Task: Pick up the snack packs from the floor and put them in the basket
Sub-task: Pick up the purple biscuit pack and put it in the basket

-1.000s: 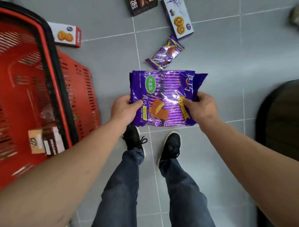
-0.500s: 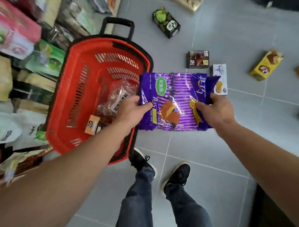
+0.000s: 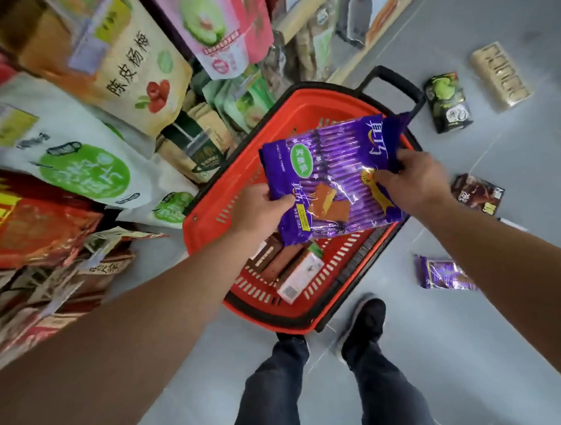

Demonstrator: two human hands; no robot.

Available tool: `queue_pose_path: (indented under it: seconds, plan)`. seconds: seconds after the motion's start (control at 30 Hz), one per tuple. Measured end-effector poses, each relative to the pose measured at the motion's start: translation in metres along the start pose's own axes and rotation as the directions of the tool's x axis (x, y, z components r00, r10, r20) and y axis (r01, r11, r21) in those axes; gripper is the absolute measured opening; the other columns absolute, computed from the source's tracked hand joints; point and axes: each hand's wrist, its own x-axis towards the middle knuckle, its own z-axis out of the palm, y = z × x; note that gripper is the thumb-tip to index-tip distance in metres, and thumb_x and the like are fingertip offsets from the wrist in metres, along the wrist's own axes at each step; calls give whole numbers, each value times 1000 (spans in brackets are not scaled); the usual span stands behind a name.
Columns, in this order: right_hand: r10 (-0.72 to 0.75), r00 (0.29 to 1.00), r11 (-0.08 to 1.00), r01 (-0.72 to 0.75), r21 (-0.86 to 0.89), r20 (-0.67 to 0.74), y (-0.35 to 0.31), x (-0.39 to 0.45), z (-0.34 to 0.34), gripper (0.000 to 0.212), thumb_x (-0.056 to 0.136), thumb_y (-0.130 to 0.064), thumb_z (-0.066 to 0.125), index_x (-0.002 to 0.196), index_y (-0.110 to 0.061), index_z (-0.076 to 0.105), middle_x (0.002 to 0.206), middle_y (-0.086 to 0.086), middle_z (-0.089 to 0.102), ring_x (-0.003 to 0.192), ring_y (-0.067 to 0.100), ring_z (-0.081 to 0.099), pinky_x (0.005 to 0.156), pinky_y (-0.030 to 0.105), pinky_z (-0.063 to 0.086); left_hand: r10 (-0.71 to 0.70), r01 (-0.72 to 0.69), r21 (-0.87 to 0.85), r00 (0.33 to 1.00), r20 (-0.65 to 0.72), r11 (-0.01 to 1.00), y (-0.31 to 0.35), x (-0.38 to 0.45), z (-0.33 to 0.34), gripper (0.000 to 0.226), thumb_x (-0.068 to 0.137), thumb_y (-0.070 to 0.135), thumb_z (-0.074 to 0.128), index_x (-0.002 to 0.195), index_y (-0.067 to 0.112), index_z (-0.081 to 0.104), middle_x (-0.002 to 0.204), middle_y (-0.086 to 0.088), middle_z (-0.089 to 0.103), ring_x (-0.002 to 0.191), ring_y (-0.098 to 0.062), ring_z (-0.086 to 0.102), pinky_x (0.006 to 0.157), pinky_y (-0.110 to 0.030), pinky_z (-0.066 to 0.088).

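Observation:
A large purple snack bag hangs over the red basket, held by both hands. My left hand grips its lower left edge and my right hand pinches its right edge. Inside the basket lie brown bars and a white box. On the floor to the right lie a small purple pack, a dark brown pack, a green and black box and a beige pack.
Store shelves with many snack bags fill the left side, close to the basket. The basket's black handle points to the far right. My two feet stand on grey tiles just in front of the basket.
Both hands carried the purple bag from beside the basket to above it. The view swung left, bringing the shelves and the whole basket into sight.

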Motion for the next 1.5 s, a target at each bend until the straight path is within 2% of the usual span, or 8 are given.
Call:
queue_pose_path:
  seconds: [0.4,0.57,0.77,0.9,1.03,1.2,1.37,1.5]
  plan:
    - [-140,970,965,178,-192,199,-4,137,82,24,87,-26,67,106,-11,71,101,16,71,96,35,65,70,28,37,-245,225,-146,959,-143,963,-48,79,40,37,64,36,60,96,19,70,92,-8,75,86,-31,72,82,-54,58]
    - [-100,939,962,175,-209,328,41,173,118,15,87,-23,67,89,-8,69,71,7,63,73,31,61,57,28,32,-419,383,-241,899,-123,892,-84,109,94,12,67,30,66,75,28,57,96,-9,73,91,-33,71,87,-52,57]
    - [9,866,958,137,-253,500,90,209,158,10,91,-19,60,83,-12,59,64,-1,54,54,11,49,49,23,31,-597,528,-399,799,-66,750,-139,157,147,23,58,33,66,77,19,62,95,-13,73,95,-33,70,92,-54,55]
    - [103,791,953,95,-287,603,111,225,180,13,87,-16,60,99,-11,59,80,7,62,68,19,59,55,26,39,-627,563,-404,779,-34,721,-157,184,165,36,58,37,62,88,17,65,100,-11,73,96,-30,70,93,-51,55]
    - [143,699,966,57,-254,701,119,235,196,22,86,-14,65,107,-14,58,93,7,65,90,25,63,72,32,45,-681,610,-440,733,-3,659,-159,196,173,9,80,24,68,83,21,60,104,-10,71,99,-28,67,99,-48,52]
    - [182,621,954,76,-290,763,129,241,212,30,85,-16,69,108,-19,49,97,-1,57,98,21,56,86,34,43,-712,640,-499,700,64,584,-168,200,184,14,87,17,66,102,15,64,103,-7,69,89,-19,63,92,-39,49]
    - [180,579,932,158,-326,795,136,240,216,22,86,-15,68,106,-13,61,92,7,63,78,17,57,62,26,40,-714,641,-515,696,76,569,-167,201,184,12,94,14,58,102,6,62,71,-10,64,50,-15,62,66,-33,55]
    - [164,621,923,177,-341,767,132,234,205,28,86,-24,68,113,-16,62,103,11,67,84,23,61,62,24,40,-661,605,-446,749,40,659,-155,191,178,16,90,22,61,98,9,66,91,-13,72,62,-21,66,84,-43,57]
